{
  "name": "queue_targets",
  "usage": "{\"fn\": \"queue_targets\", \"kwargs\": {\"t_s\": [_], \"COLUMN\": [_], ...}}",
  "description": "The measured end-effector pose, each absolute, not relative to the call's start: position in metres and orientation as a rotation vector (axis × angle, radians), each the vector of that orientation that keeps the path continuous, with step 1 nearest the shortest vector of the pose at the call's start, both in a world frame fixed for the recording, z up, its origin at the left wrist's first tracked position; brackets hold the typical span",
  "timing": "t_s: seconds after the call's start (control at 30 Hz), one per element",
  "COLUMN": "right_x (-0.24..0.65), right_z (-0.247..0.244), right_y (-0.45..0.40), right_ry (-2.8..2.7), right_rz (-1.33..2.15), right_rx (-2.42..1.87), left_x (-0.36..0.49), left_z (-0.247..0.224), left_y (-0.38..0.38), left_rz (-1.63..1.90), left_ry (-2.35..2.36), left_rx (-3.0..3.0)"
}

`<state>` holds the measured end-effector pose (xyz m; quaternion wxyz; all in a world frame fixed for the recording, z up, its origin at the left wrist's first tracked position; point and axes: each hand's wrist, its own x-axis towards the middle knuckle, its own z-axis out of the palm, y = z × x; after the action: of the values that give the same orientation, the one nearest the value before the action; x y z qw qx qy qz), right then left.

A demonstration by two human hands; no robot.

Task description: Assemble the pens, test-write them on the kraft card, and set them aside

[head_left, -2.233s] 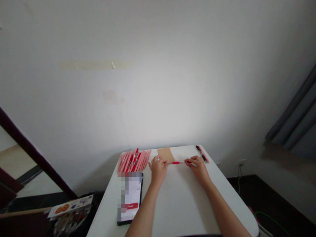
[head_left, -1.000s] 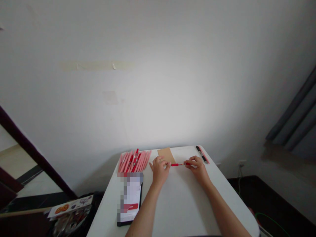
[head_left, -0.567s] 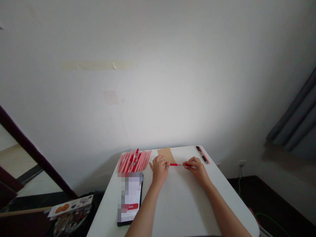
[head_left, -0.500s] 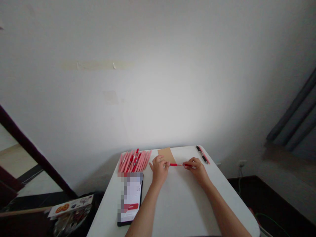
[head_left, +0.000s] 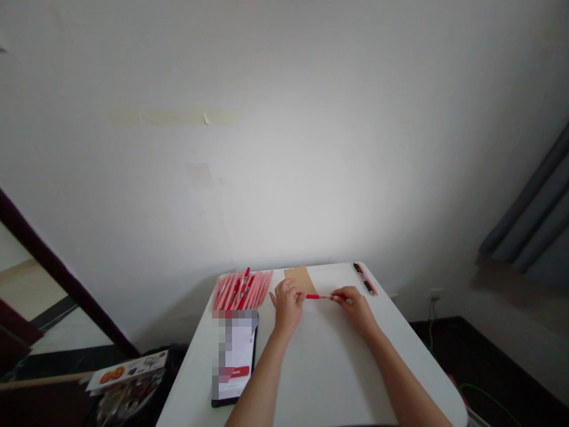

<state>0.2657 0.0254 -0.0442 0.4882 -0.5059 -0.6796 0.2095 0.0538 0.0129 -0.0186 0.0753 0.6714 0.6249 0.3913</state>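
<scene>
Above the white table, a red pen [head_left: 313, 296] lies level between my two hands. My left hand [head_left: 288, 299] pinches its left end between thumb and finger, while the other fingers stay loosely raised. My right hand [head_left: 351, 301] has its fingertips closed on the right end, where a dark red part shows. Between the hands a thin, paler stretch of the pen is visible; whether the parts are joined there I cannot tell. Just behind my left hand lies a brown card [head_left: 302, 277]. The ends inside my fingers are hidden.
Many pink and red pens [head_left: 242, 290] lie side by side at the table's back left. A phone [head_left: 237, 356] rests in front of them, left of my forearm. A black pen and a pink one [head_left: 364, 279] lie at the back right edge of the table [head_left: 329, 367].
My right fingers have shifted slightly on the pen's right end. My left hand and the things on the table stay almost the same.
</scene>
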Motion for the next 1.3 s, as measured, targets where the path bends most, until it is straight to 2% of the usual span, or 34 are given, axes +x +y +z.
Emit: {"fn": "queue_targets", "kwargs": {"t_s": [0.53,0.9,1.3], "right_x": [0.262,0.265,0.2647], "right_z": [-0.0404,-0.0428,-0.034], "right_y": [0.022,0.0262,0.0239], "right_ry": [-1.642,-1.565,-1.574], "right_rz": [0.611,0.427,0.383], "right_rx": [-1.18,-1.131,-1.087], "left_x": [0.0547,0.0584,0.0587], "left_z": [-0.0201,-0.0135,-0.0115], "left_y": [0.0155,0.0104,0.0086], "left_rz": [1.299,1.198,1.182], "left_ry": [1.855,1.944,1.993], "left_rx": [1.943,1.957,1.961]}}
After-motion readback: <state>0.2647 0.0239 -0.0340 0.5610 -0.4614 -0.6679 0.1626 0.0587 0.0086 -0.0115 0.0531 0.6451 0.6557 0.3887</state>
